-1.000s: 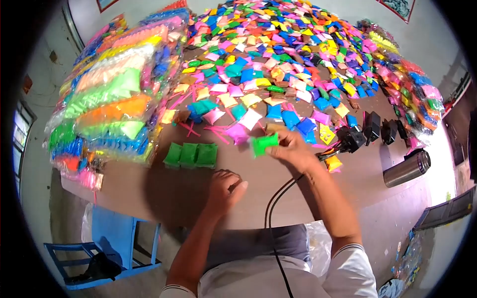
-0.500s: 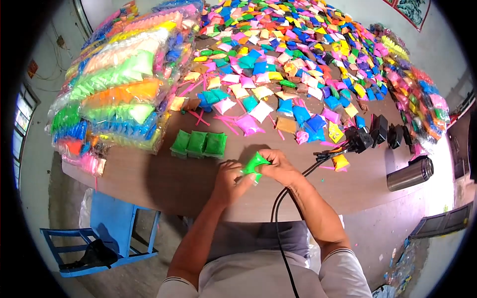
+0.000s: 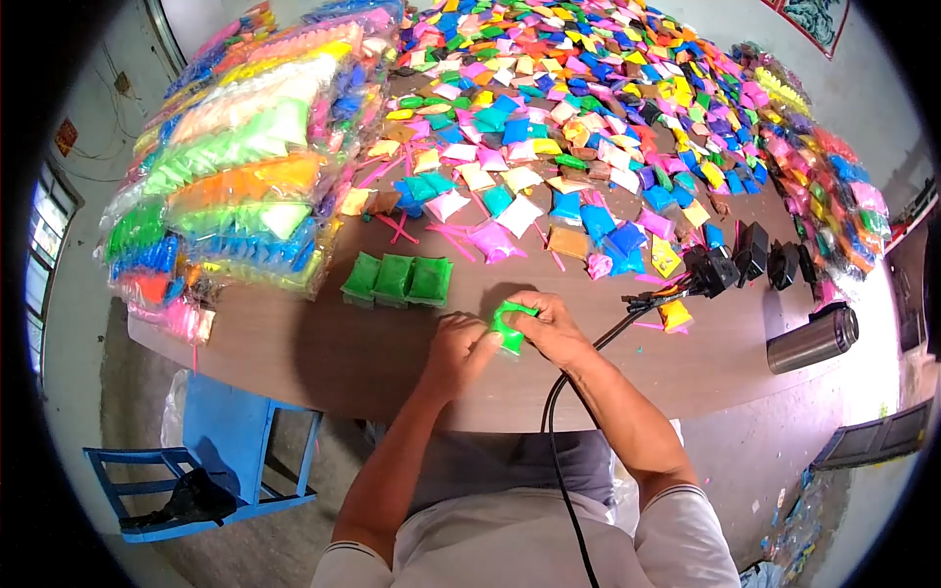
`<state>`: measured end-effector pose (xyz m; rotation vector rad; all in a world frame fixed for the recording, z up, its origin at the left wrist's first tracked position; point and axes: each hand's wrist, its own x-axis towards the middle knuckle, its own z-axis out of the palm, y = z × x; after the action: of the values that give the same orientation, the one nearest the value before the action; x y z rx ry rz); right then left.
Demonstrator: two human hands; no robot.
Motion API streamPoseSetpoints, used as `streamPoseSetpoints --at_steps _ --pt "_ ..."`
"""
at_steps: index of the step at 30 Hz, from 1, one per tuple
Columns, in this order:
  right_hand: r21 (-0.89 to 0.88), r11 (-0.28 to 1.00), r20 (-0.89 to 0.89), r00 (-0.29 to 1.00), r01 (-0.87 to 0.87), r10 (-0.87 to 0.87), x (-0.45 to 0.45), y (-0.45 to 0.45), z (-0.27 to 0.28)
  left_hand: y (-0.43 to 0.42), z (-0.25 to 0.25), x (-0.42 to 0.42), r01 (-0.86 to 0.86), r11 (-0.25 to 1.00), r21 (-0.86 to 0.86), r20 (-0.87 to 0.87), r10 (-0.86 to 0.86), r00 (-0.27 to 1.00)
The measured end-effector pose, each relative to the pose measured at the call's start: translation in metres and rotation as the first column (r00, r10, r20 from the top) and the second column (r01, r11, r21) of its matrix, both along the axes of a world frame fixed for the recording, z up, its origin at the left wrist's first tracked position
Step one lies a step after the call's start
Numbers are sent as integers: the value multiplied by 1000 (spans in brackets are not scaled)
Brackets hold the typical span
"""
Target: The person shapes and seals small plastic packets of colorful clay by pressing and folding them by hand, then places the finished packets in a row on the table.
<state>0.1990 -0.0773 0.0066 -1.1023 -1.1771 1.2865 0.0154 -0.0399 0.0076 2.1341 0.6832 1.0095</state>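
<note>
A small green packet with a clear plastic edge is held over the near part of the table. My right hand grips it from the right, thumb across its face. On the other side, my left hand has curled fingers, and its thumb pinches the packet's left edge. Whatever lies under those fingers is hidden. Up and to the left of my hands, a row of green packets lies side by side on the brown table.
A large heap of colourful packets covers the back. Bagged packets are stacked at left and right. Black cables run past my right arm, near a steel flask. A blue chair stands front left.
The green packet has been turned and now sits flatter and more squarely between my hands. The view has shifted slightly; the row of green packets stays put.
</note>
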Motion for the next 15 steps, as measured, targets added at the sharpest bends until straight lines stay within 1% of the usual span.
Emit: streamPoseSetpoints --at_steps 1,2,3,5,6,7,8,9,11,12,13,14,15 --pt "-43 999 -30 1000 -2 0 0 -1 3 1 -1 -1 1 1000 1 -1 -1 1000" --pt "-86 996 -59 998 -5 -1 -1 -2 7 2 -3 -4 6 998 -61 -6 -7 1000" --pt "-85 996 -60 998 -5 -1 -1 -3 10 3 -5 -5 12 992 -123 -11 -13 1000" --pt "-126 990 -243 970 -61 29 1 -3 17 4 -8 -7 5 990 -141 -24 -8 1000" --pt "-125 990 -243 970 -62 30 0 -3 21 5 -8 -7 -2 987 -160 -36 -4 999" --pt "-95 991 -102 991 -95 85 -1 -3 25 5 -10 -6 -2 987 -161 -36 -3 999" --pt "-69 989 41 990 -132 135 -2 -3 26 4 -11 -4 -10 989 -149 19 13 1000" --pt "-70 989 39 990 -132 135 -1 -3 25 4 -11 -3 -18 990 -137 74 28 997" --pt "-153 976 -1 987 -157 159 0 -2 22 2 -10 -2 -18 991 -135 60 27 998" --pt "-153 976 -2 988 -155 156 -1 -3 21 2 -10 -1 -20 991 -131 51 27 998" --pt "-114 986 15 992 -122 125 -1 -4 20 3 -10 -1 -17 991 -131 52 24 998" --pt "-73 993 31 995 -91 93 -2 -4 19 5 -12 -3 1 994 -108 -18 -3 1000" --pt "-73 993 31 995 -89 91 -3 -4 14 7 -12 -4 21 996 -87 -89 -28 996"
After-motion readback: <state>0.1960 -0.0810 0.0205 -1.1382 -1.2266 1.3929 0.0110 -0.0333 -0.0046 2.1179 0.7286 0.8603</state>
